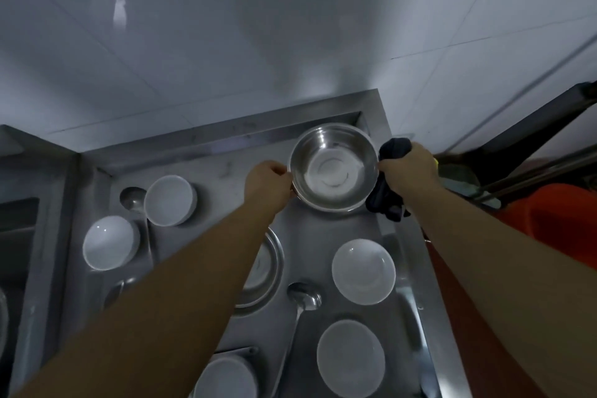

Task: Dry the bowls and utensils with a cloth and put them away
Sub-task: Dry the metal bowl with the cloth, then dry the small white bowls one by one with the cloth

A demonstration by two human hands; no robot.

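While both arms are reaching far across the counter, a steel bowl [334,168] is sitting in the far right corner of the metal tray [210,158]. The left hand [266,182] is gripping its left rim; the right hand [408,168] is pinching its right rim while clenching a dark cloth [386,200]. White bowls [170,200] are lying around, nearer and to the left. A ladle [303,296] is resting near, between a steel plate [265,271], half hidden by the left forearm, and a white bowl [363,271].
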